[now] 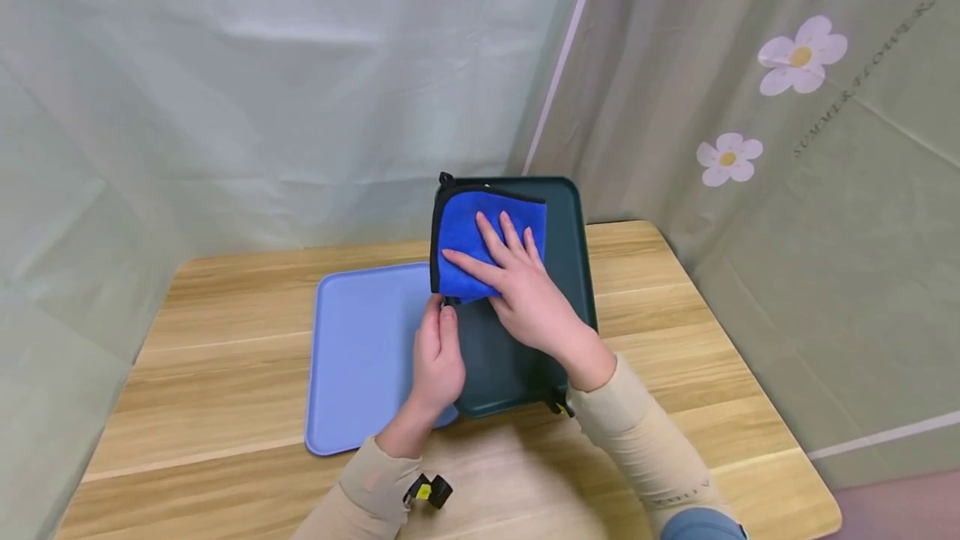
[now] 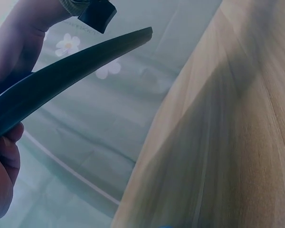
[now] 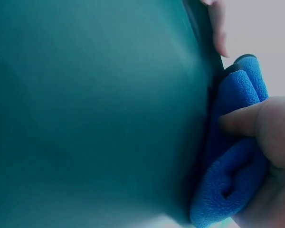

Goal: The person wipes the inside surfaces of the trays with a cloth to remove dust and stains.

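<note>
A dark green tray (image 1: 495, 369) is held up at a tilt in the head view, and the left hand (image 1: 438, 365) grips its left edge. Seen edge-on in the left wrist view, the tray (image 2: 71, 71) is raised off the tabletop, with the left hand (image 2: 2, 175) at its lower end. Spread, fairly straight fingers of the right hand (image 1: 536, 298) press a folded blue cloth (image 1: 465, 223) with black trim against the tray's upper left part. In the right wrist view the cloth (image 3: 235, 97) lies along the tray's rim under the right thumb.
A light blue tray (image 1: 360, 357) lies flat on the wooden table (image 1: 217, 357), partly behind the green tray. Hanging curtains (image 1: 315, 90) enclose the back and sides. A black wrist device (image 1: 429, 490) sits at the left wrist.
</note>
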`<state>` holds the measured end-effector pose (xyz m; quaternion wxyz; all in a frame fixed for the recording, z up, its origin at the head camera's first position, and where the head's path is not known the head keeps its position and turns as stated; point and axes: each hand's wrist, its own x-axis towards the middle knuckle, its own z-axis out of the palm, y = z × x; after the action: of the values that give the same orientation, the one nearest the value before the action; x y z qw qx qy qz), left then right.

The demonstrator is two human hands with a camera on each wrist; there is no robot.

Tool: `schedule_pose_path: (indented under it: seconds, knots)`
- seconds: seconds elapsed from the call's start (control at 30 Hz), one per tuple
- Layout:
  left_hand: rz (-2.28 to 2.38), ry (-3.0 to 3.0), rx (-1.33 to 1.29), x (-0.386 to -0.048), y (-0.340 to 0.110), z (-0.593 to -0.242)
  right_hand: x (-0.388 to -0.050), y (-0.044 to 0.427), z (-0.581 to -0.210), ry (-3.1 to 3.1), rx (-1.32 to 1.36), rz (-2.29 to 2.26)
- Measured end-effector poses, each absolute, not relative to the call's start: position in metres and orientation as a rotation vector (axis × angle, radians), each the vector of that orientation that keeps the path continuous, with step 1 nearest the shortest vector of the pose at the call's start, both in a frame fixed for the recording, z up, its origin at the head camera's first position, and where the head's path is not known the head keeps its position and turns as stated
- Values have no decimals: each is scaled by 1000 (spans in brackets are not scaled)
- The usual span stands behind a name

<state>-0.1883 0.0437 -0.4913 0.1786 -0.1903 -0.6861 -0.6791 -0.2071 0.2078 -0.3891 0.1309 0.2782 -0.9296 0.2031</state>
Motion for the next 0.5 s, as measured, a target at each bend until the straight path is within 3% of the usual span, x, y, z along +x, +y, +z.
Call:
schedule_pose_path:
  seconds: [0.5]
  knots:
    - [-2032, -1960, -496, -183, 42, -490, -213, 230, -379, -2734, 776, 482]
